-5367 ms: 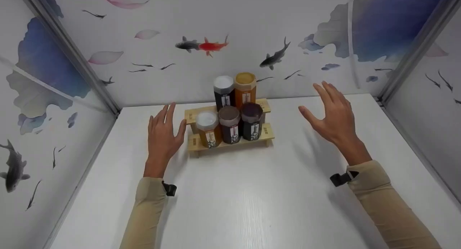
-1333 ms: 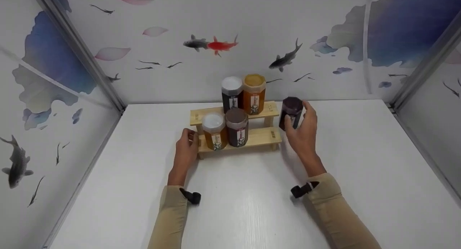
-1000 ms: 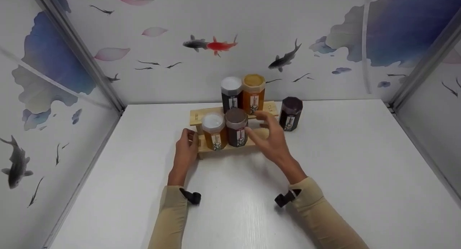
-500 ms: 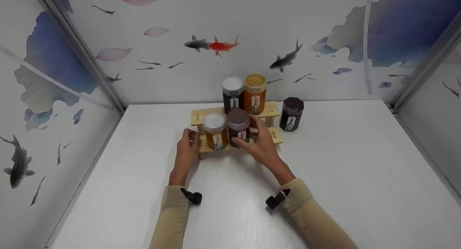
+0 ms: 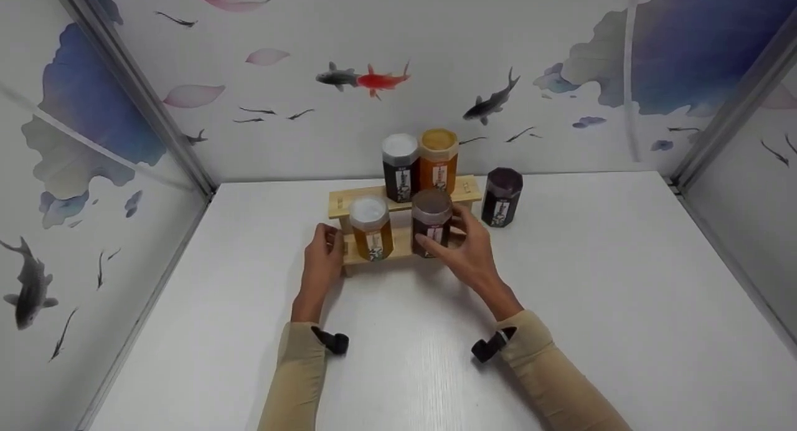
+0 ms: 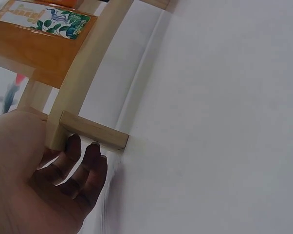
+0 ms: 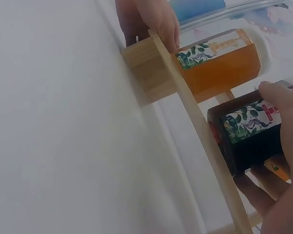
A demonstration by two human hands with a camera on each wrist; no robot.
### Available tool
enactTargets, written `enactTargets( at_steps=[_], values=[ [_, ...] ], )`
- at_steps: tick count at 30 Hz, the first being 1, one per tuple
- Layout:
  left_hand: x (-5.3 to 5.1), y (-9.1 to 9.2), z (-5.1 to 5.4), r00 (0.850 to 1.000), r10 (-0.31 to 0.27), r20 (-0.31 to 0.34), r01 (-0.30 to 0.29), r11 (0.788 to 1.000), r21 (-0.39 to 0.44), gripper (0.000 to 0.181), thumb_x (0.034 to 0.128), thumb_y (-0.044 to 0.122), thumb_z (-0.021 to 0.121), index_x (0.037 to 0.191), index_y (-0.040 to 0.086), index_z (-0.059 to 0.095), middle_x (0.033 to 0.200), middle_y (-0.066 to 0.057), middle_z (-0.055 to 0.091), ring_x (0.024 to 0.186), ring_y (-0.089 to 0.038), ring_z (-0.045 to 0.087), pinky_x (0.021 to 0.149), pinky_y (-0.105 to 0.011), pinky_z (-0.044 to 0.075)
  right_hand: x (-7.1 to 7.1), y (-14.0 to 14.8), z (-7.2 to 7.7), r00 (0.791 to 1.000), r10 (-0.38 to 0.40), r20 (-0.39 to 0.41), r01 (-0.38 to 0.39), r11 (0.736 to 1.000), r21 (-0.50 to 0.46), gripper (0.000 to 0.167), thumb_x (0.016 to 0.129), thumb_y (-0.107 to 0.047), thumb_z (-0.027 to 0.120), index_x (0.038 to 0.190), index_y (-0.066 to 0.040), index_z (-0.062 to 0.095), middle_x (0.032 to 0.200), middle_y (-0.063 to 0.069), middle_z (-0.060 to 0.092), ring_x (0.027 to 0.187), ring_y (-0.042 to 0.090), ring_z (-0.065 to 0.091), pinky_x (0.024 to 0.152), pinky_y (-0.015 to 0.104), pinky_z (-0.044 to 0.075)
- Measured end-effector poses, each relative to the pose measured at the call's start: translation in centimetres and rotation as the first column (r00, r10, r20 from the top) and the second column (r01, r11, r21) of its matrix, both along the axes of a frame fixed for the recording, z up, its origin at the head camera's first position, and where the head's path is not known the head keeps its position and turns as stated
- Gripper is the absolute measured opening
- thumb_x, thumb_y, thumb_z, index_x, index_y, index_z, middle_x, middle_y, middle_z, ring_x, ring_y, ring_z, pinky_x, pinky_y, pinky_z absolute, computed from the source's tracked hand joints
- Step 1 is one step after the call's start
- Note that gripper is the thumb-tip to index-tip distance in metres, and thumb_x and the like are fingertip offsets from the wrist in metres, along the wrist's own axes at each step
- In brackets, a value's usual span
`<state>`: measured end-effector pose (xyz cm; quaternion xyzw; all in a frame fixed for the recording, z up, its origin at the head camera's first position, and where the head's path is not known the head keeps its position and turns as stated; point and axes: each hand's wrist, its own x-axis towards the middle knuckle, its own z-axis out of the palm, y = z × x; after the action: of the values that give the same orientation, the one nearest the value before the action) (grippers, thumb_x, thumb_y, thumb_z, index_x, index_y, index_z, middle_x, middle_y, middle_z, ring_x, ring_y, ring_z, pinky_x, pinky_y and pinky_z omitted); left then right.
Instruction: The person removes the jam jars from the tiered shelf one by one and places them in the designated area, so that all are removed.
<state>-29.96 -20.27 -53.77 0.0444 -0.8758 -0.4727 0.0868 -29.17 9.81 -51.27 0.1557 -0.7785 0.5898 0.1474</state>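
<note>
My right hand (image 5: 470,250) grips a dark jar with a brown lid (image 5: 432,213) at the lower step of the wooden rack (image 5: 401,238). In the right wrist view this dark jar (image 7: 248,126) is close over the step; whether it touches is unclear. My left hand (image 5: 322,256) holds the rack's left end, fingers curled under the step's end (image 6: 64,122) in the left wrist view. On the lower step stands an amber jar with a white lid (image 5: 371,228). The upper step bears a dark jar with a white lid (image 5: 400,168) and an orange jar (image 5: 439,160).
A dark jar with a purple-black lid (image 5: 502,197) stands on the white table (image 5: 398,344), just right of the rack. Behind the rack rises a white wall painted with fish (image 5: 380,80). Side walls with metal corner posts flank the table.
Since the earliest frame, the purple-black-lidded jar has moved from the lower step onto the table at the right. Lately my right hand has taken the brown-lidded jar and shifted it right, away from the amber one.
</note>
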Motion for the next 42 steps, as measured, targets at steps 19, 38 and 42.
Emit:
enactTargets(
  at_steps=[19,38,42],
  values=[
    [0.1,0.0,-0.1,1.0,-0.009,-0.015,0.009,1.0,0.002,0.023,0.1166,0.026,0.047,0.128,0.008,0.055,0.111,-0.012,0.066,0.096,-0.022,0.063,0.075,-0.034,0.053,-1.5,11.6,2.2,0.943,-0.32,-0.089,0.313,0.946,-0.083,0.065,0.091,-0.023,0.09,0.148,-0.015,0.06,0.136,0.001,0.067,0.121,0.01,0.063,0.092,0.022,0.053],
    [0.0,0.2,0.1,1.0,-0.012,0.019,0.011,1.0,0.023,0.023,0.117,0.028,0.047,0.129,0.01,0.054,0.114,-0.01,0.065,0.098,-0.022,0.062,0.074,-0.033,0.054,-3.9,16.9,-1.4,0.873,-0.365,0.324,0.33,0.931,0.158,0.097,0.093,-0.043,0.086,0.162,-0.002,0.031,0.166,0.022,0.044,0.157,0.038,0.043,0.126,0.049,0.041],
    [0.1,0.2,-0.1,1.0,-0.008,0.0,0.008,1.0,0.016,0.021,0.1168,0.026,0.048,0.127,0.009,0.055,0.113,-0.011,0.065,0.097,-0.022,0.063,0.075,-0.032,0.053,-4.7,17.0,-1.5,0.891,-0.357,0.281,0.31,0.93,0.197,0.093,0.096,-0.041,0.084,0.159,0.002,0.031,0.163,0.028,0.046,0.154,0.042,0.046,0.125,0.052,0.042]
  ],
)
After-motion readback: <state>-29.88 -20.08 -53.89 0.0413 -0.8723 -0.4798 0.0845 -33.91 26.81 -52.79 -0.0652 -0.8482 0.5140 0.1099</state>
